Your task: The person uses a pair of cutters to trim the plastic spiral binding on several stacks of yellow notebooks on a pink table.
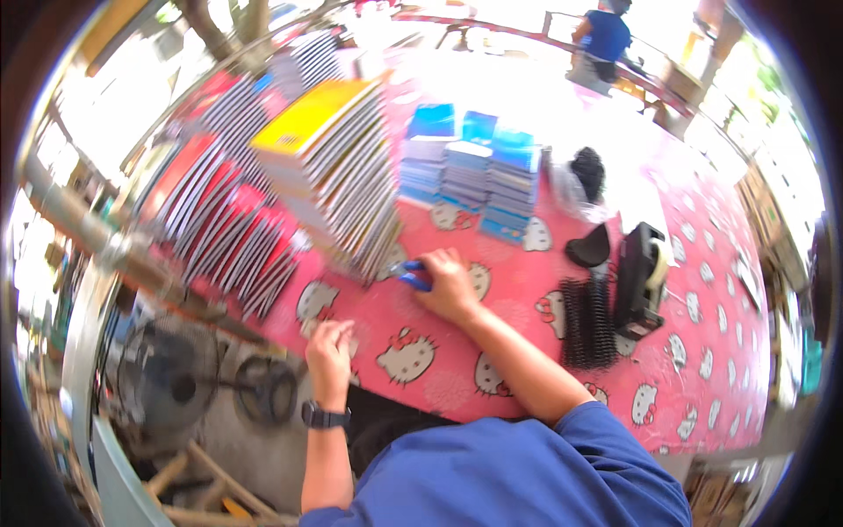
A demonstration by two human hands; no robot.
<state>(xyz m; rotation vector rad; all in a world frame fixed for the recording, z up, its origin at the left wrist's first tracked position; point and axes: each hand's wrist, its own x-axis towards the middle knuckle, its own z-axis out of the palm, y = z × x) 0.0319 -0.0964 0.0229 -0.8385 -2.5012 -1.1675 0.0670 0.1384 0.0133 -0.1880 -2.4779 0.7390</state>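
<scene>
My right hand (450, 286) is over the pink patterned tablecloth (518, 351), closed around a blue-handled tool (414, 276). Two short blue grips show, but its working end is too blurred to tell its kind. My left hand (329, 353), with a dark watch on the wrist, hovers at the table's near edge. Its fingers are drawn together; whether anything small is between them cannot be made out. Just beyond both hands rises a tall stack of yellow-covered spiral-bound books (351, 184). Red-covered bound books (224, 228) lean in rows to its left.
Blue-covered booklet stacks (474, 167) stand farther back. On the right are a black tape dispenser (641, 281), a bundle of black binding coils (589, 325) and a black bundle in clear plastic (587, 176). A fan (171, 378) stands below left. Another person (606, 39) is far off.
</scene>
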